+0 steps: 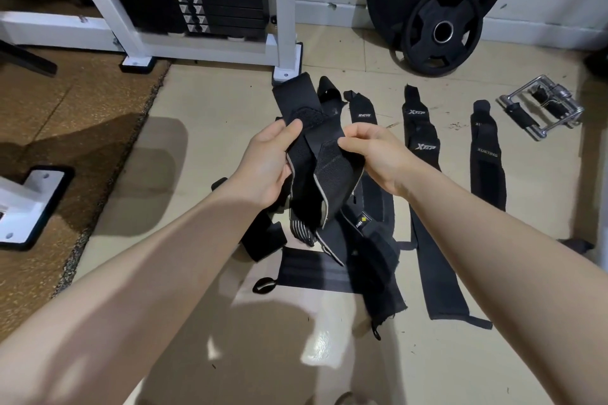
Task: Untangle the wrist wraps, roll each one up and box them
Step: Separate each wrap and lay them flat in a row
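The left hand [268,161] and right hand [375,154] each pinch part of a crossed, tangled bundle of black wrist wraps [316,168], held above the floor [204,128]. Three wraps [422,148] lie straightened side by side on the tiles to the right; a knotted heap [368,240] lies beneath the hands. By appearance, untangling is partly done. No wrap is rolled, and no box is in view.

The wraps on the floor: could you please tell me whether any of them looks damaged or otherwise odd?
Yes. The wrap lying nearest the camera has a frayed lower end, with loose threads hanging off its edge. The wraps held between the left hand and right hand are crossed and tangled, unlike the flat ones at right.
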Motion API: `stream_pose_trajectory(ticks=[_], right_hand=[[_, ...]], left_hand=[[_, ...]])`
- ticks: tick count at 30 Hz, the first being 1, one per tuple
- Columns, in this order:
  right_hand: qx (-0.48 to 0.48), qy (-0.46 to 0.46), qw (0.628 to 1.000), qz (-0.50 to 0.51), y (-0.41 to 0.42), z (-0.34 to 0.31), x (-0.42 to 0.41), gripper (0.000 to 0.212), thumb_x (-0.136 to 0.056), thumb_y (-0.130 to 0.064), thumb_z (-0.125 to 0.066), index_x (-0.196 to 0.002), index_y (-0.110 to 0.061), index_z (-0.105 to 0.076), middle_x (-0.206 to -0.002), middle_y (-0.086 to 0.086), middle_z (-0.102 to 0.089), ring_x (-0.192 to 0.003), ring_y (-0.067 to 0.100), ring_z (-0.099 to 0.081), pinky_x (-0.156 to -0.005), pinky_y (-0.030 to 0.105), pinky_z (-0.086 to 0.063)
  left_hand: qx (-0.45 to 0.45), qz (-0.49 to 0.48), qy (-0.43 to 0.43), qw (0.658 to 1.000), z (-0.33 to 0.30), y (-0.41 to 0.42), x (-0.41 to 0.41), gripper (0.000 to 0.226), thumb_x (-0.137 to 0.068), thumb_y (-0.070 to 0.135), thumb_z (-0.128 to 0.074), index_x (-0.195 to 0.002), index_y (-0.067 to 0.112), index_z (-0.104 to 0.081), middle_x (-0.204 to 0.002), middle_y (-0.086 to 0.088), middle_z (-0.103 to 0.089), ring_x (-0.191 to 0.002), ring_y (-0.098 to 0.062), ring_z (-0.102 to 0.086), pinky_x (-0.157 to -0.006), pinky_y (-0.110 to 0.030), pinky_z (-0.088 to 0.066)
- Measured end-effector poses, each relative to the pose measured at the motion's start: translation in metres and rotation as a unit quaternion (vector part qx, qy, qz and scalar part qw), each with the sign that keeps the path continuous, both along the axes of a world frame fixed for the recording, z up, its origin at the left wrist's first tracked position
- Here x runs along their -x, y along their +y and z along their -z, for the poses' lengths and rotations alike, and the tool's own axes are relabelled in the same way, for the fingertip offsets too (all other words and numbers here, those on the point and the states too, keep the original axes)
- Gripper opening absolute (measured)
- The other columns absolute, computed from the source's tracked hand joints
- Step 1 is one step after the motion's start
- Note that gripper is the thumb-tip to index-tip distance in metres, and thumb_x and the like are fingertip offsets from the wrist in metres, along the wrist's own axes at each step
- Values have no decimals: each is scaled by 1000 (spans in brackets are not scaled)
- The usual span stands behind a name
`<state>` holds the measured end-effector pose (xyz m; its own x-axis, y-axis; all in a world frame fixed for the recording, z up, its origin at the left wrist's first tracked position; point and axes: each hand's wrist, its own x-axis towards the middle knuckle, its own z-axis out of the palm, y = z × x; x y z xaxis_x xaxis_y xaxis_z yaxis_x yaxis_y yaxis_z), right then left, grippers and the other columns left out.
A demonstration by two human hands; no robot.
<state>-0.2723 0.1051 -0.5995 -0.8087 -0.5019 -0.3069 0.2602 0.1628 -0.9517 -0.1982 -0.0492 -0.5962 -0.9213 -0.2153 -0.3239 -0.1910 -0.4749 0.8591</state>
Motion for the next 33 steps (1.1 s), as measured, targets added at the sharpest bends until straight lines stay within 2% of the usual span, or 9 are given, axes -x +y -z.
stream_pose_trajectory(ticks=[3,6,9,12,16,21,26,30,33], right_hand=[[18,14,1000,10,-3,-1,1,21,-90,-2,-57,-75,-16,-59,-94,2,-63,-91,16,-59,-90,27,-45],[56,-2,998,10,-4,-8,-3,26,-93,0,-52,-73,-16,-57,-74,-6,-66,-72,7,-61,-72,18,-47],[78,-31,996,-13,-5,-16,-7,25,-96,-3,-47,-74,-13,-53,-69,-3,-63,-63,7,-59,-64,18,-46],[116,-61,991,-5,-5,-20,-8,18,-96,-4,-44,-82,-11,-54,-81,4,-61,-72,12,-59,-70,23,-46],[155,-83,984,7,-6,-26,-10,16,-95,-4,-42,-91,-9,-57,-89,5,-65,-81,15,-62,-76,24,-50],[154,-98,983,-25,-8,-35,-17,18,-90,-2,-41,-100,-6,-56,-99,9,-62,-91,19,-59,-87,28,-44],[190,-142,971,-40,-9,-34,-23,64,-70,-9,-53,-131,6,-44,-117,20,-53,-109,30,-50,-106,38,-35],[105,-91,986,-88,-8,-33,-30,20,-85,0,-43,-96,-5,-58,-88,4,-64,-81,15,-62,-73,24,-50],[44,-56,993,-89,-10,-25,-33,32,-94,-1,-41,-73,-14,-63,-73,-6,-66,-69,6,-62,-67,21,-46]], left_hand=[[1,-4,14,1000,-7,-1,1,16,-100,14,-46,-101,9,-62,-87,-2,-74,-83,-13,-71,-87,-30,-55],[-18,-11,31,999,-16,-2,1,18,-101,11,-44,-104,4,-61,-88,-7,-74,-81,-16,-72,-75,-27,-58],[-50,-3,63,997,-19,-5,-2,26,-101,13,-42,-114,-2,-59,-104,-15,-71,-97,-23,-69,-87,-31,-56],[-12,63,62,996,-11,-7,-12,37,-101,22,-41,-130,0,-52,-125,-15,-63,-116,-24,-61,-100,-35,-48],[50,100,35,993,-2,-1,-22,26,-103,20,-39,-120,16,-58,-110,1,-71,-105,-13,-66,-88,-27,-52],[5,36,22,999,-10,-3,-20,27,-105,24,-35,-120,20,-57,-119,-4,-67,-113,-20,-63,-98,-39,-49],[-100,-93,-56,989,-8,-12,-14,24,-104,26,-39,-116,15,-57,-116,-13,-68,-105,-27,-66,-99,-47,-49],[-123,-103,-33,987,-10,-16,-16,22,-104,26,-37,-110,16,-56,-117,-13,-67,-104,-26,-66,-98,-46,-49],[-121,-51,-1,991,-18,-14,-21,28,-104,25,-36,-123,12,-53,-115,-12,-67,-100,-24,-67,-88,-40,-55]])
